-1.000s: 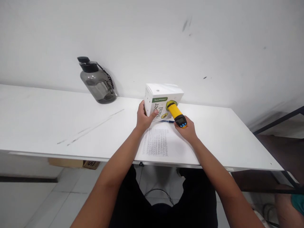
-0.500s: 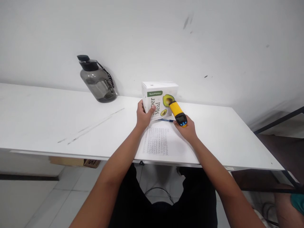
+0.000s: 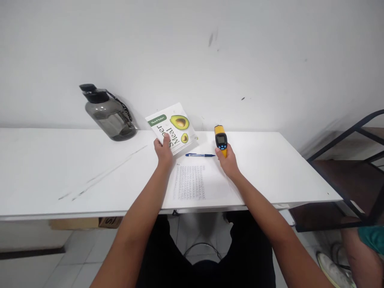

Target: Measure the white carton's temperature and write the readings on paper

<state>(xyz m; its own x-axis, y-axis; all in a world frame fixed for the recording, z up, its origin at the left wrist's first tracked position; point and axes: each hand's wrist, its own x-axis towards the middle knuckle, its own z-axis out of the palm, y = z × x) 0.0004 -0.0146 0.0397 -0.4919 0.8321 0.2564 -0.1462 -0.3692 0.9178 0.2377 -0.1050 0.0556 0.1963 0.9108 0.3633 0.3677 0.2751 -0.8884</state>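
Observation:
My left hand [image 3: 163, 150] is closed on a white box [image 3: 174, 128] printed with avocados and "Meal", its thumb across the front. The box is tilted, its front facing me. On the right, my right hand [image 3: 228, 160] grips a yellow and black infrared thermometer [image 3: 221, 139], whose small screen and blue buttons face me. A blue pen [image 3: 200, 155] lies between the two hands. Below it, a sheet of paper [image 3: 216, 184] covered in rows of handwriting rests on the table.
A dark translucent water bottle [image 3: 109, 118] stands against the wall at the left of the white table [image 3: 90, 168]. Under the table is a cardboard box [image 3: 75, 223]. At right are a dark metal-framed chair [image 3: 333, 176] and another person's leg [image 3: 358, 252].
The box has moved left and tilted, away from the thermometer, which now points up more steeply. The pen shows fully. The camera view has shifted slightly.

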